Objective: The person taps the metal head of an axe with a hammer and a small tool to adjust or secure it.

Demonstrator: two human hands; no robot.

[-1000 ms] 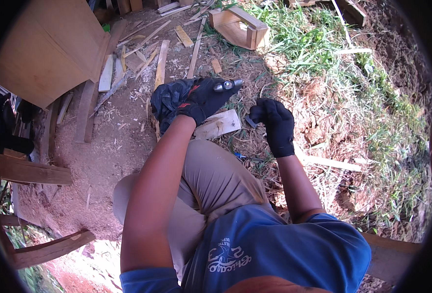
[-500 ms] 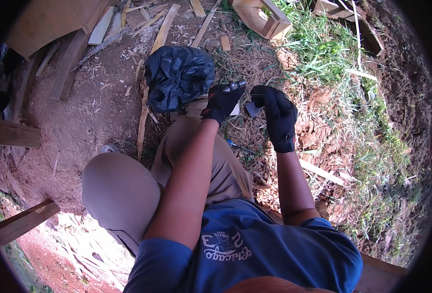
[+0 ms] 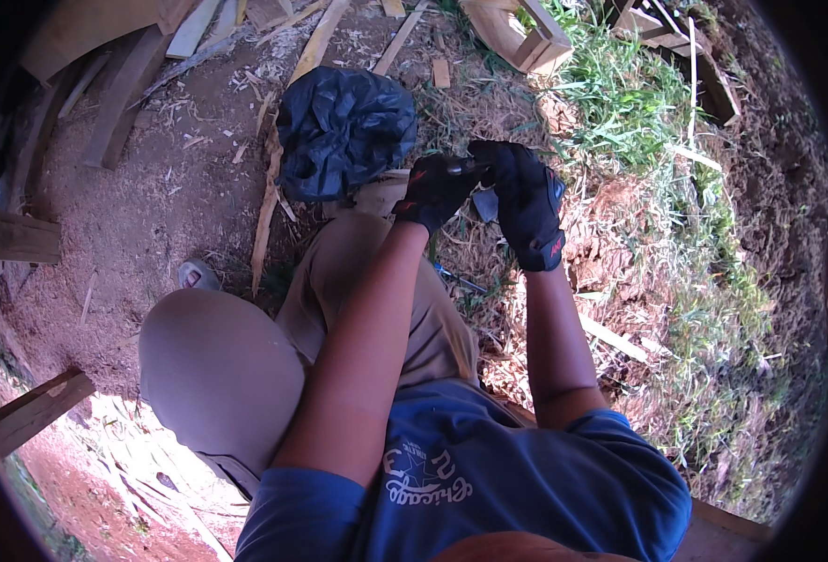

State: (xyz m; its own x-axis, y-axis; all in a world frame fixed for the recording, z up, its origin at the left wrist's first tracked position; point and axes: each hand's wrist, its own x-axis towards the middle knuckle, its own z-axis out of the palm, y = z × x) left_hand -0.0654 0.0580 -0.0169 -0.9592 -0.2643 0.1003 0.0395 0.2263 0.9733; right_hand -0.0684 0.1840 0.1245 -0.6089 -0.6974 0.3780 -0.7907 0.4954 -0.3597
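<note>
Both my hands wear black gloves and meet in front of my bent knee. My left hand (image 3: 435,187) is closed around a small dark tool (image 3: 468,169). My right hand (image 3: 528,201) curls onto the tool's other end, with a grey piece (image 3: 485,202) showing between the two palms. What the tool is cannot be made out. A pale wooden block (image 3: 380,195) lies on the ground just left of my left hand. Beside the block sits a crumpled black plastic bag (image 3: 344,131).
Bare dirt with wood chips and a long sliver (image 3: 269,201) lies to the left. Planks (image 3: 119,103) and a beam (image 3: 11,234) line the far left edge. Wooden box frames (image 3: 517,33) rest on grass at the top. A wood offcut (image 3: 610,339) lies on the right.
My right hand has come over to my left hand, and both now meet on the tool. The view has tipped down and closer, so the bag and block appear nearer.
</note>
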